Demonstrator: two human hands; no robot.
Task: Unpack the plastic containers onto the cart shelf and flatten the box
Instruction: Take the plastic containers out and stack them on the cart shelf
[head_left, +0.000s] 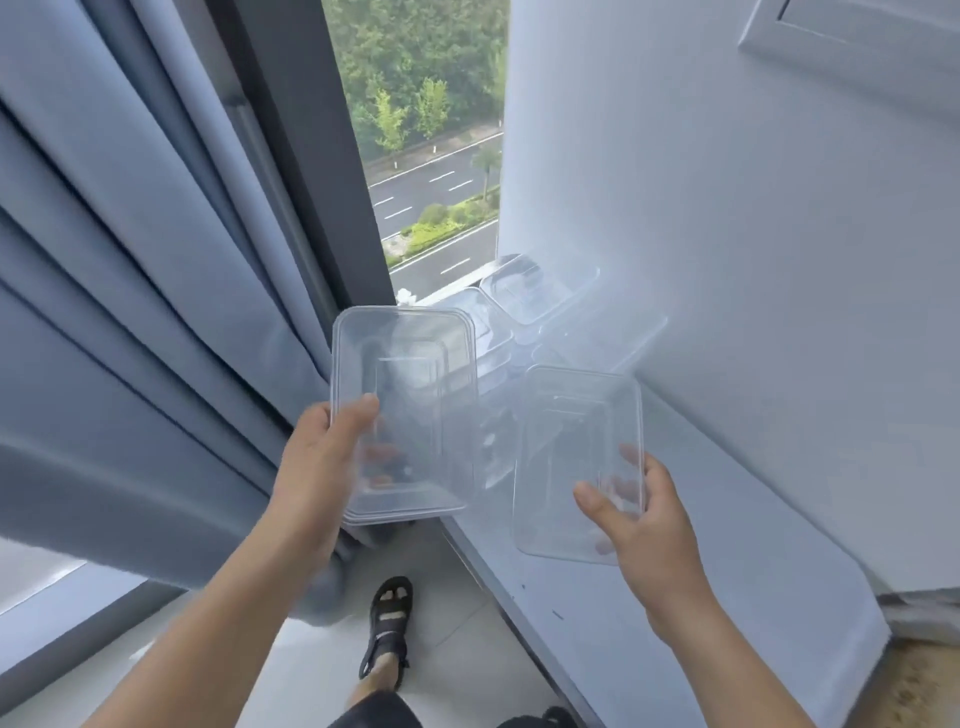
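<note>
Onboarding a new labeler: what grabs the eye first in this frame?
Two clear plastic containers held up mid-frame: the left hand holds one container, the right hand another. Behind them, more clear containers sit piled on the white ledge by the window, grey curtain at left.

A pale ledge (727, 561) runs along the right wall, and clear plastic containers (535, 291) sit piled at its far end.

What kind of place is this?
Probably a room high up in a building: a window overlooks a road and trees, with grey curtains beside it and clear containers on a white ledge.
</note>
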